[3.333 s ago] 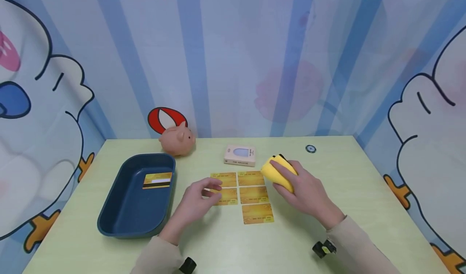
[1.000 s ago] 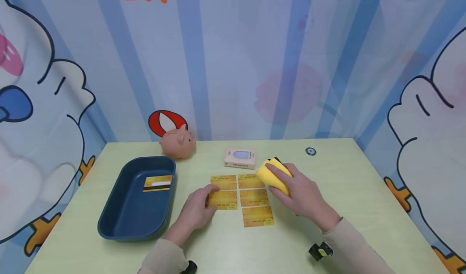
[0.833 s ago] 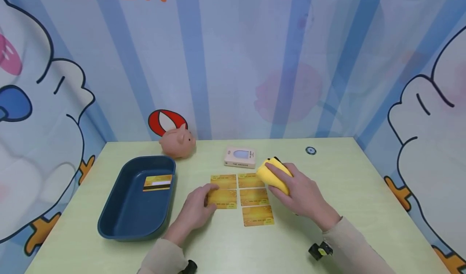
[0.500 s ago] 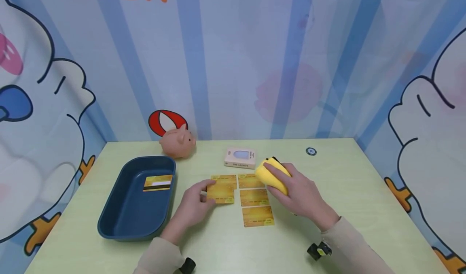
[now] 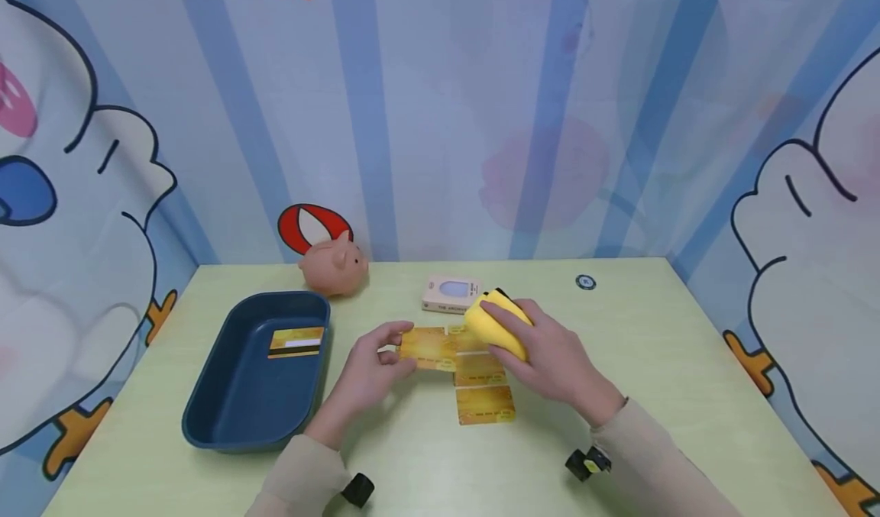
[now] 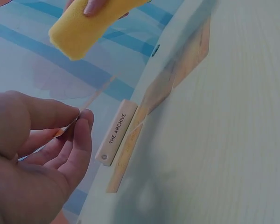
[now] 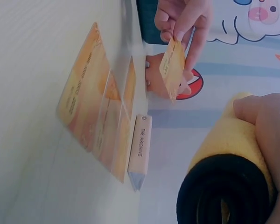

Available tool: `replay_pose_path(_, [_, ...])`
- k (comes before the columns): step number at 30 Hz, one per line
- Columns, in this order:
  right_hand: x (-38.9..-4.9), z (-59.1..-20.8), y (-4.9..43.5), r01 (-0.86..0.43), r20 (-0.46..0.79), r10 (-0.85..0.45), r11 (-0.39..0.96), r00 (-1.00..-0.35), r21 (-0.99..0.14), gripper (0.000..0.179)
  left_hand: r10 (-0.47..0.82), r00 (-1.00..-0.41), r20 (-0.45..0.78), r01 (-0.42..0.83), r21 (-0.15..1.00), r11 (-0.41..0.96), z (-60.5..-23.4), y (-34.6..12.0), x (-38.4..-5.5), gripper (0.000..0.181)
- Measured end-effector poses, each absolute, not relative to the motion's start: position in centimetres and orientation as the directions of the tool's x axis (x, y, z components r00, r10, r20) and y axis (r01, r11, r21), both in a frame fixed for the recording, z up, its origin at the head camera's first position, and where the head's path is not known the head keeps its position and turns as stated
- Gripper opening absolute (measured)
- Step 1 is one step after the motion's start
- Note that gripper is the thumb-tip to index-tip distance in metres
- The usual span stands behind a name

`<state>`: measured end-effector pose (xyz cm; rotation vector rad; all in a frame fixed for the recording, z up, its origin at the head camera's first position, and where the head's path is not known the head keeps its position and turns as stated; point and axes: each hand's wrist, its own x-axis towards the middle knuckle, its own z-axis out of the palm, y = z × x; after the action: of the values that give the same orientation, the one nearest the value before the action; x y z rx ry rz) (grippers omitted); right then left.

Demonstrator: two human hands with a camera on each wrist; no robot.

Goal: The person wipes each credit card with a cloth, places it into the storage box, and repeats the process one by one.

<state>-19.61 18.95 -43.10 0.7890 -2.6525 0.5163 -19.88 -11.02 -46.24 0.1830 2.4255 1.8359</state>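
My left hand [image 5: 371,372] pinches a gold bank card [image 5: 426,347] between thumb and fingers, lifted off the table. The left wrist view shows that card nearly edge-on. Close on its right, my right hand [image 5: 553,357] grips a rolled yellow cloth [image 5: 496,326] whose black inner side shows in the right wrist view [image 7: 224,186]. The cloth is raised above the table and partly covers the cards behind it. Several more gold cards lie flat below, among them a front one [image 5: 485,405] and one behind it [image 5: 481,370].
A blue tray [image 5: 241,406] with one card [image 5: 296,342] inside stands at the left. Along the back are a pink piggy bank [image 5: 334,266], a small box [image 5: 448,295] marked THE ARCHIVE and a round chip [image 5: 586,282]. A patterned curtain [image 5: 440,120] hangs behind the table.
My left hand has picked the lower left card off the table and moved it up, so it overlaps the others in view. The right hand with the cloth has moved left, toward it.
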Motion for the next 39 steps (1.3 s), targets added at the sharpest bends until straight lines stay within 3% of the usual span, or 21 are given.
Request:
replay_pose_path(19, [-19.5,-42.6,14.3,-0.687,0.421,-0.575,0.702,-0.702,-0.188,0.060,0.253,-0.966,-0.053,-0.014,0.988,0.155,-45.4,-8.4,-20.2,0.061])
replay_pose_path(33, [-19.3,-42.6,13.4,-0.705,0.397,-0.617,0.699,-0.680,-0.120,0.061,0.281,-0.960,0.017,0.020,1.000,0.008,-44.6,-7.8,-20.0,0.062])
replay_pose_path(39, [-19.2,-42.8,13.2,-0.694,0.442,-0.603,0.717,-0.664,-0.065,0.068,0.295,-0.955,0.031,0.026,0.999,-0.020,-44.3,-7.6,-19.8,0.065])
